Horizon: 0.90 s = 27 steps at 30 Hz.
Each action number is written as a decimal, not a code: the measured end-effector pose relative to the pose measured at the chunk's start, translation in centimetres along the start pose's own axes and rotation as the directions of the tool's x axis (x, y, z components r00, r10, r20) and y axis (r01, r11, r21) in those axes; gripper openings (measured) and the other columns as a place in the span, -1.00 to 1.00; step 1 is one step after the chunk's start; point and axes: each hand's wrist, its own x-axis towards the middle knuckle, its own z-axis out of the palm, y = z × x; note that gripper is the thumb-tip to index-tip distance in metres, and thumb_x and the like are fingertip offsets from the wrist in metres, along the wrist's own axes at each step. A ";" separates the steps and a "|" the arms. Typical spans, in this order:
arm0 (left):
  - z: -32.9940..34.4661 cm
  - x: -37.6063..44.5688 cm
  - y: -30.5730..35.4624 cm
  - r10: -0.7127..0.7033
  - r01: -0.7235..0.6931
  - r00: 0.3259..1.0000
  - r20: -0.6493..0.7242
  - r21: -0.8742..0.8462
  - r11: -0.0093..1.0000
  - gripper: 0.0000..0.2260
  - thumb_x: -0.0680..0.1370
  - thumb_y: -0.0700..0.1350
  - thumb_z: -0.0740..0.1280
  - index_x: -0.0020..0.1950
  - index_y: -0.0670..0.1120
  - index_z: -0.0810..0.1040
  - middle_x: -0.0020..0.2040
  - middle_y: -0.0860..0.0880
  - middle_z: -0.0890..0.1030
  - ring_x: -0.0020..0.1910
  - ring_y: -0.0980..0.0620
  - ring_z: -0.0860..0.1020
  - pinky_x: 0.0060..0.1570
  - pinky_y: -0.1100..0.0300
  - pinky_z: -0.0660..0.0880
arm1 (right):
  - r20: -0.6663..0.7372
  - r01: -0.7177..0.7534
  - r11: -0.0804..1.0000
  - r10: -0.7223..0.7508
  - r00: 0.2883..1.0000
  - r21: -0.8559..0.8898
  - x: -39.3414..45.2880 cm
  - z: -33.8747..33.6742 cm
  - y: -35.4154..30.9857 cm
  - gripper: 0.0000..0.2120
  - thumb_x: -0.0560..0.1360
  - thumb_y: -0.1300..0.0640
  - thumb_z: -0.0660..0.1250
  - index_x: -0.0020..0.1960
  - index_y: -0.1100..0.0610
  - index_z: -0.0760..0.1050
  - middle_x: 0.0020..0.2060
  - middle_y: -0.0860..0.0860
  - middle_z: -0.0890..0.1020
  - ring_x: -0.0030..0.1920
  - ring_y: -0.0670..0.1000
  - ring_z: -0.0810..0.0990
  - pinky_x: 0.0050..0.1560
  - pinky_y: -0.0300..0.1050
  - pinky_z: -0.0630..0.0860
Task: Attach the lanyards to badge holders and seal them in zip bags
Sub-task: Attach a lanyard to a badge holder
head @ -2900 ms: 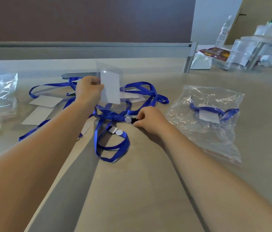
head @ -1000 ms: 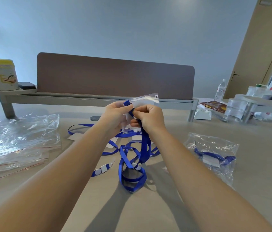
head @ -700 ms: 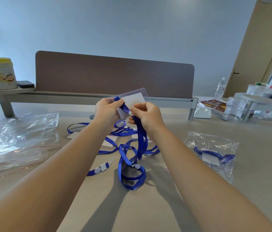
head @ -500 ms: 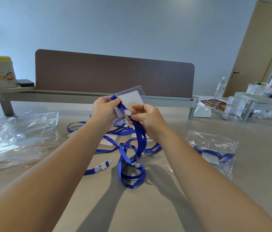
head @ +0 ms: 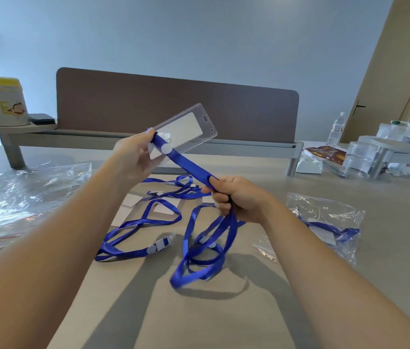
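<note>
Head view: a clear badge holder (head: 185,127) was held up above the table (head: 224,318) by the left hand (head: 133,157), pinched at its near end. A blue lanyard (head: 188,165) was stretched from there down to the right hand (head: 234,197), whose fingers were curled tight around the strap. More lanyards (head: 146,222) were spread on the table. A filled zip bag (head: 324,222) was seen lying to the right.

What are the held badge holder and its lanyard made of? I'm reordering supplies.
Badge holder: looks like clear stiff plastic, see-through and glossy, holding flat with punched slots. Lanyard: likely woven synthetic ribbon, satin sheen, draping limp in loops.
</note>
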 end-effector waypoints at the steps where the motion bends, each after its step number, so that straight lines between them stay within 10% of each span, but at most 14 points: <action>1: -0.6 -0.1 -0.2 -0.003 0.002 0.998 0.065 0.023 1.000 -0.93 0.59 -0.14 0.16 0.02 -0.09 0.42 0.14 -0.05 0.49 0.09 0.01 0.53 -0.28 0.24 0.62 | 0.013 -0.014 1.000 0.014 1.000 0.017 0.1 -0.2 0.2 -0.71 0.59 0.07 0.07 -0.21 0.15 0.44 -0.65 -0.11 0.31 -0.61 -0.16 0.25 -0.52 -0.34 0.27; 8: -3.0 -0.3 -0.2 -0.247 0.008 0.887 0.391 0.519 0.854 -0.82 0.59 -0.19 0.10 -0.08 -0.07 0.48 -0.19 -0.02 0.54 -0.38 0.15 0.62 -0.48 0.29 0.55 | 0.014 -0.041 0.988 0.039 0.999 0.148 1.3 -1.5 2.0 -0.67 0.57 0.06 0.10 -0.33 0.12 0.39 -0.66 -0.12 0.23 -0.63 -0.16 0.18 -0.57 -0.35 0.20; 13: -2.3 0.1 -0.8 -0.515 0.005 0.795 0.321 0.845 0.535 -0.84 0.55 -0.27 0.17 -0.09 -0.04 0.46 -0.12 -0.05 0.54 -0.21 0.04 0.54 -0.29 0.25 0.55 | -0.145 -0.079 0.997 0.076 0.987 -0.018 2.2 -1.6 1.6 -0.64 0.54 0.10 0.22 -0.42 0.13 0.35 -0.70 -0.12 0.26 -0.67 -0.15 0.19 -0.62 -0.33 0.23; 18: -1.2 1.0 -2.5 -0.216 -0.221 0.941 0.261 0.956 0.194 -0.86 0.53 -0.20 0.27 0.05 -0.07 0.38 0.09 -0.09 0.46 0.02 -0.06 0.47 -0.07 0.14 0.51 | -0.203 0.030 1.000 -0.030 0.979 0.000 2.9 -0.7 0.3 -0.66 0.56 0.15 0.18 -0.38 0.16 0.36 -0.69 -0.11 0.29 -0.66 -0.15 0.18 -0.63 -0.35 0.19; 27: -1.9 2.7 -3.6 0.453 -0.264 0.889 -0.072 0.727 0.633 -0.73 0.55 -0.17 0.25 0.23 -0.19 0.34 0.01 -0.09 0.42 -0.02 0.03 0.41 -0.05 0.20 0.38 | -0.076 0.123 0.984 -0.133 0.988 -0.127 3.0 2.5 -0.4 -0.78 0.59 0.14 0.11 -0.07 0.15 0.52 -0.57 -0.06 0.39 -0.66 -0.18 0.22 -0.62 -0.39 0.20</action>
